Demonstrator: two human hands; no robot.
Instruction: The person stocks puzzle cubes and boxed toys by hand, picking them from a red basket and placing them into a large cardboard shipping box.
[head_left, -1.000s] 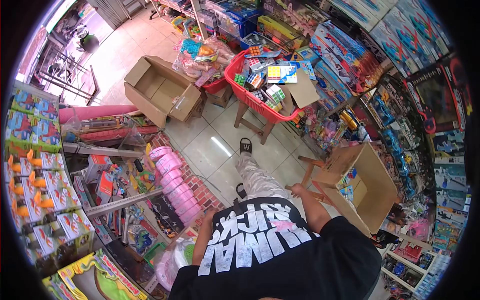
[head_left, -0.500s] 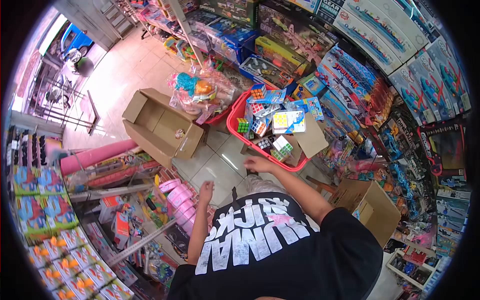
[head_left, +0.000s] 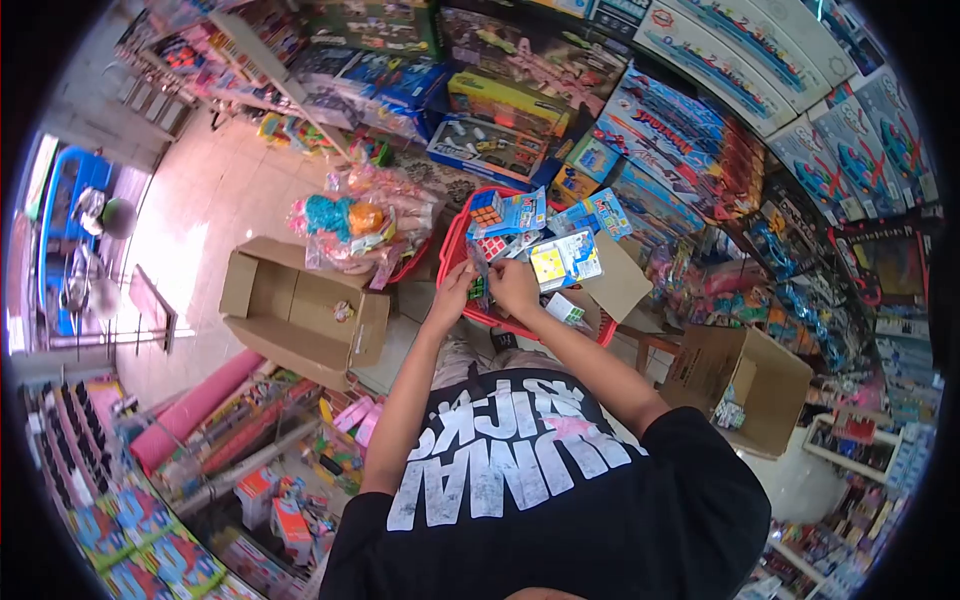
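Note:
Both of my hands are over the near left side of the red plastic basket (head_left: 449, 240). My left hand (head_left: 455, 294) has its fingers closed near a thin, greyish, shiny piece (head_left: 481, 263), too small to name. My right hand (head_left: 514, 286) is beside it, fingers curled in, its grip hidden. A green-faced puzzle cube (head_left: 476, 291) shows between the hands. In the basket lie an orange-and-blue puzzle cube (head_left: 486, 207), a red-and-white cube (head_left: 491, 247), a yellow-and-white card pack (head_left: 566, 261), blue packs (head_left: 597, 214) and a white-and-green cube (head_left: 566, 309).
An open cardboard box (head_left: 300, 305) stands on the floor at left, another (head_left: 745, 385) at right. Bagged dolls (head_left: 360, 222) fill a second red basket behind. Boxed toys (head_left: 500, 140) line the back, and a pink roll (head_left: 195, 410) lies at left.
Both hands have moved forward and come together over the basket's left side; before, they were apart, in front of it. The view has shifted, bringing the right-hand box's inside into sight.

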